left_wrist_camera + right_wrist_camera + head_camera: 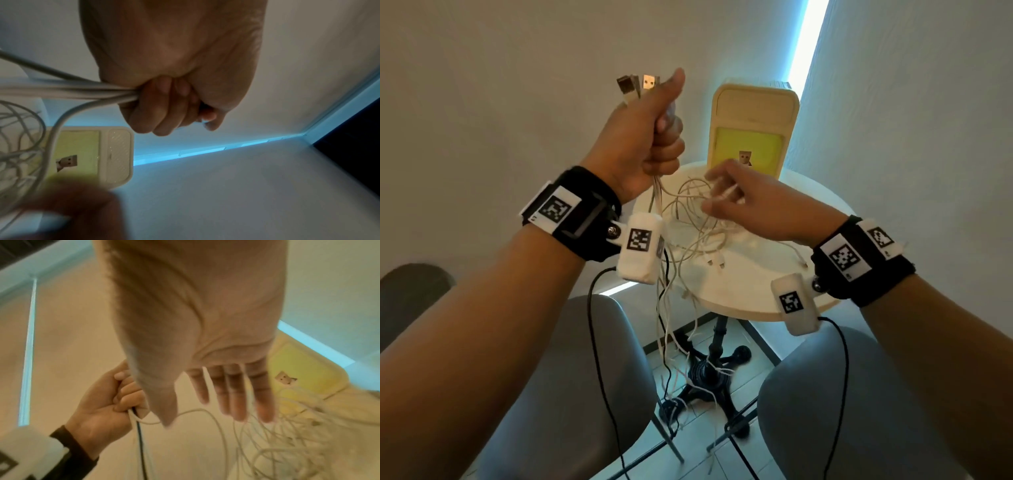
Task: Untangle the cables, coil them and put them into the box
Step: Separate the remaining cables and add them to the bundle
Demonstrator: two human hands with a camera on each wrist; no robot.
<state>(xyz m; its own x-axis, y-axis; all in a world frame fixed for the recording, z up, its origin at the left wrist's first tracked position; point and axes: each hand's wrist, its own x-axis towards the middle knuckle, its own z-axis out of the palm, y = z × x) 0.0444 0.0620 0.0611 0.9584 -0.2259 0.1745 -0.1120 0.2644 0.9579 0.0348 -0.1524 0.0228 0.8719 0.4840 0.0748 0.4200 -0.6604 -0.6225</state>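
Left hand (pixel 640 137) raised at 11 o'clock of the head view, fist clenched round a bundle of white cables (pixel 688 219), thumb up. Metal USB plugs (pixel 635 87) stick out above the fist; the strands drop from its underside.

Right hand (pixel 743 205) lower, at 1 o'clock from frame centre, palm down, fingers (pixel 236 395) straight and spread in the right wrist view, reaching into the tangle. Whether any strand is pinched cannot be told; motion blur.

Tangle lies loose on the round white table (pixel 825 212); several strands spill over its near edge at 7 o'clock and hang toward the tiled floor beside the black pedestal (pixel 717 346). Grey chair seat (pixel 571 359) stands close under that edge.

Box (pixel 755 130) stands upright at 12 o'clock of the table against the wall: pale, rounded corners, yellow-green front panel, ribbed top section.
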